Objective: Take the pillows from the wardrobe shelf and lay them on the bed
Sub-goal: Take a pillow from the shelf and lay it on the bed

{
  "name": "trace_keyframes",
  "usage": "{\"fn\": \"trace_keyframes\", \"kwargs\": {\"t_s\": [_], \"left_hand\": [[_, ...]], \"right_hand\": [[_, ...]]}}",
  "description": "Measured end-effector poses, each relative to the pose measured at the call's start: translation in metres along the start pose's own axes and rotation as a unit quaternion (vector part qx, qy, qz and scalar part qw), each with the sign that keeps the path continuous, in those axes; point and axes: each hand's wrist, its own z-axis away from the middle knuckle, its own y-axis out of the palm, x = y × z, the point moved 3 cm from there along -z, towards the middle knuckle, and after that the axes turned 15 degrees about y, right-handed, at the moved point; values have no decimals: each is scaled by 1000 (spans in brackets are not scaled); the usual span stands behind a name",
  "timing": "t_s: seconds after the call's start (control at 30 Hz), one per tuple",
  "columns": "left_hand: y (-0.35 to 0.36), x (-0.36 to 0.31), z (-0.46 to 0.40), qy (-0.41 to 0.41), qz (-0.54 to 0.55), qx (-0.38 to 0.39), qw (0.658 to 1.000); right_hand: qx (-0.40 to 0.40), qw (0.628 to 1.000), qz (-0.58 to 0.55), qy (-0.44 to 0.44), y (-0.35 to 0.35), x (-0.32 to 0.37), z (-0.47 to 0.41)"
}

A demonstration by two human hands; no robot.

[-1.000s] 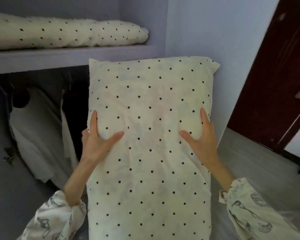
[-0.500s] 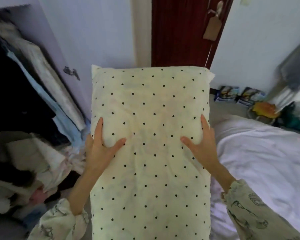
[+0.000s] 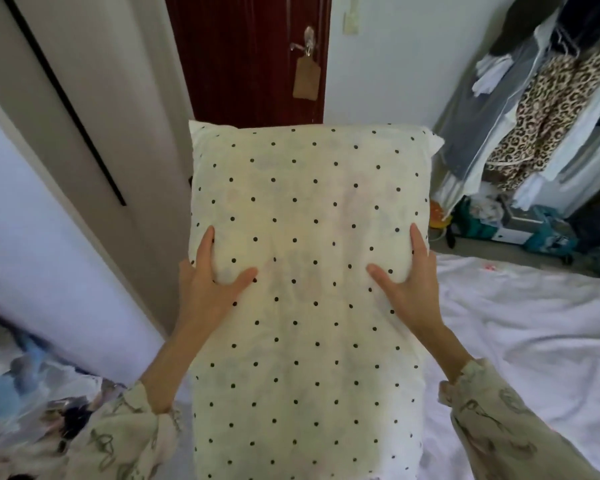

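A cream pillow with black dots stands on end in front of me, filling the middle of the view. My left hand grips its left edge, thumb pressed on the front. My right hand grips the right edge the same way. The bed with its rumpled white sheet stretches out to the right and below the pillow. The wardrobe shelf is out of view.
A dark red door with a paper tag on its handle is straight ahead. A wardrobe door panel stands at the left. A clothes rack with a leopard-print garment and floor clutter fills the right corner.
I have turned right, away from the wardrobe and its shelf, with the pillow still held in both hands. The bed and the clothes rack have come into view.
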Motion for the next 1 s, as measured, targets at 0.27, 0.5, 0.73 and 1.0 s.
{"fn": "trace_keyframes", "kwargs": {"t_s": [0.27, 0.5, 0.73, 1.0], "left_hand": [[73, 13, -153, 65, 62, 31, 995], [129, 33, -308, 87, 79, 63, 991], [183, 46, -418, 107, 97, 96, 985], [271, 55, -541, 121, 59, 124, 983]], "right_hand": [[-63, 998, 18, 3, 15, 22, -119], [-125, 990, 44, 43, 59, 44, -236], [-151, 986, 42, 65, 84, 52, -331], [-163, 983, 43, 69, 97, 44, -469]]}}
